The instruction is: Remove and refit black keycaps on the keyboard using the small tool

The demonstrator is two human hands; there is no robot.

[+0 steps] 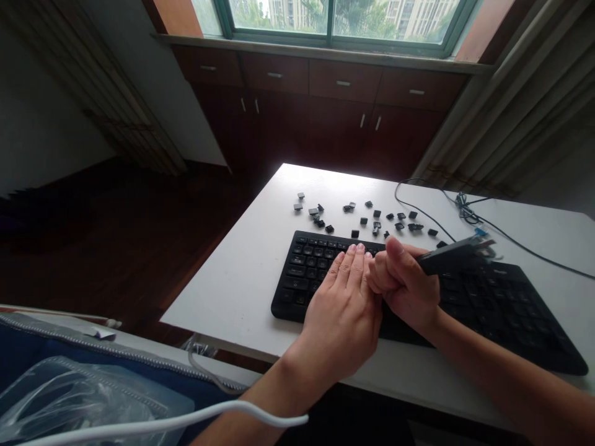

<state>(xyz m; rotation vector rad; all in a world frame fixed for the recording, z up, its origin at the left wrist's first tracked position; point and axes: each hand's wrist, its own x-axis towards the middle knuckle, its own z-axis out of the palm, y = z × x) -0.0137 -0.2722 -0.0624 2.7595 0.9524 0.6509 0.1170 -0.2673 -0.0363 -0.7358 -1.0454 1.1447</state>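
A black keyboard (488, 297) lies on a white table (242, 279). My left hand (344, 303) rests flat on the keyboard's left half, fingers together and pointing away. Right beside it, touching it, my right hand (406, 282) is closed around a dark, flat tool (453, 255) that sticks out to the right above the keys. Several loose black keycaps (367, 218) are scattered on the table beyond the keyboard.
A black cable (469, 214) loops across the table's far right. A blue bag with clear plastic (69, 396) and a white cord (186, 421) sits at the lower left. Dark wooden cabinets (325, 105) stand under the window behind the table.
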